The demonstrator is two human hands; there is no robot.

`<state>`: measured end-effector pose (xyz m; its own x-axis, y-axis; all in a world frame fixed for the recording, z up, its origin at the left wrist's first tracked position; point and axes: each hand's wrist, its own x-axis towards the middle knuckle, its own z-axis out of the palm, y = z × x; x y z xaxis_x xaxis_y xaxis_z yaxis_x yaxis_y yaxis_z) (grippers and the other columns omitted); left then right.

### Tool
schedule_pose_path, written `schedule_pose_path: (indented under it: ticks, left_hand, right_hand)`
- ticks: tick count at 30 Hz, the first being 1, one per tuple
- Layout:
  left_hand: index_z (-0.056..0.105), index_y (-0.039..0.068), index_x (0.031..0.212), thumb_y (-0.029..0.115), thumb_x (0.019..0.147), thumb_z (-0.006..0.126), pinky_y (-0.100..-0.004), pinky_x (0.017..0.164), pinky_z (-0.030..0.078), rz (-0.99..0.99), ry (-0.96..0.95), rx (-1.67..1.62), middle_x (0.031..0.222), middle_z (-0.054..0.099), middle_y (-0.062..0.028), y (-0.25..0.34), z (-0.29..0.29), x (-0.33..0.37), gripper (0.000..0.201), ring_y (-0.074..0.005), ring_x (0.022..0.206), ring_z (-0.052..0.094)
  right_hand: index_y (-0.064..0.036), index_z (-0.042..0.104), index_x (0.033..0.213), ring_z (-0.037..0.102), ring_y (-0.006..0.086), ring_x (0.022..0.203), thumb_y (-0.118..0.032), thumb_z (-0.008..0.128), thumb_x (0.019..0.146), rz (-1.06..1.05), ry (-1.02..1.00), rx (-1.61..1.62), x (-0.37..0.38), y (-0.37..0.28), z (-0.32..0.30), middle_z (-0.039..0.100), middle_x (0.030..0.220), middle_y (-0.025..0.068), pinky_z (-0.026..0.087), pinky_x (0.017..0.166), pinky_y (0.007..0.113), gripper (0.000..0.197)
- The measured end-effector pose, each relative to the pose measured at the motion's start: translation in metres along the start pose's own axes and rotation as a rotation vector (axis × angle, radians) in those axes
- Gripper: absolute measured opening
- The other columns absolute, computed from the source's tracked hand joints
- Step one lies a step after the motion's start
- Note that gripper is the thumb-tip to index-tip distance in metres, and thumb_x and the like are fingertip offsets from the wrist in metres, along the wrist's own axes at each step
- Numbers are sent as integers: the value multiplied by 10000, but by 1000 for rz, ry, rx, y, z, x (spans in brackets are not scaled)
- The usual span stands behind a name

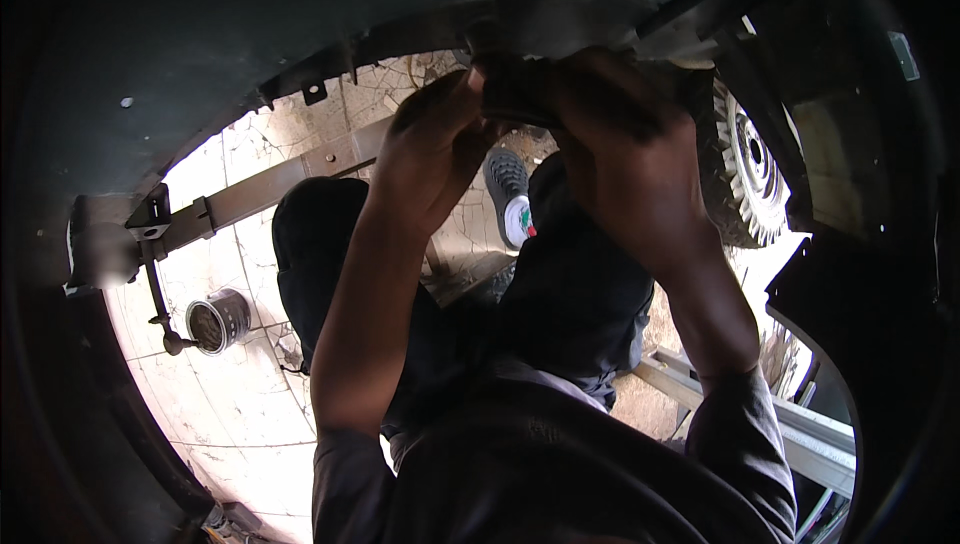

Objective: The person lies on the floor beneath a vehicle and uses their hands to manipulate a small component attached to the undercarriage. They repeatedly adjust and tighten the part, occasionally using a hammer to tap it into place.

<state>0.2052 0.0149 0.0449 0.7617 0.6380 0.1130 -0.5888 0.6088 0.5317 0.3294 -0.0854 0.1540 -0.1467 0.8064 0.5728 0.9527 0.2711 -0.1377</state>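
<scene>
My left hand (432,159) and my right hand (625,139) are raised close together at the top middle, just under a large dark curved panel (250,34). Between their fingers is a small dark piece (515,94), in shadow and too dim to name. The fingers of both hands are bent in around it. Whether it is loose or fixed to the panel's lower edge, I cannot tell. The fingertips are partly hidden in the dark.
A long metal bar (270,184) crosses at the left, with a bracket and rod (160,294) at its end. An open tin can (218,322) stands on the tiled floor. At right are a treaded wheel (750,159) and metal rails (800,429). A shoe (507,184) shows below.
</scene>
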Motion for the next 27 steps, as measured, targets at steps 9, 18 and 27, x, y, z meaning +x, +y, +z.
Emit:
schedule_pose_path:
  ticks: [9, 18, 27]
  left_hand:
    - [621, -5, 1178, 272, 998, 612, -339, 857, 426, -5, -18, -1, 1042, 670, -65, 1, -2, 0, 331, -167, 956, 588]
    - [598, -17, 1193, 241, 1014, 575, -355, 956, 434, -12, -5, 5, 1058, 646, -93, 1, -3, -8, 315, -207, 1026, 582]
    - [606, 48, 1220, 421, 972, 625, -350, 851, 426, -75, -221, -176, 924, 597, -29, 0, -4, 3, 448, -141, 889, 541]
  right_hand:
    - [-61, 718, 1039, 691, 307, 843, 62, 708, 704, 27, -22, 13, 0, 1, -1, 682, 950, 119, 565, 723, 383, 358]
    - [-56, 724, 1041, 686, 303, 813, 63, 714, 704, -9, -8, 41, -1, 5, 5, 672, 921, 122, 564, 705, 371, 358]
    - [10, 695, 1119, 669, 158, 871, -36, 631, 934, 470, 320, 625, -27, 18, 28, 713, 1021, 97, 523, 768, 289, 201]
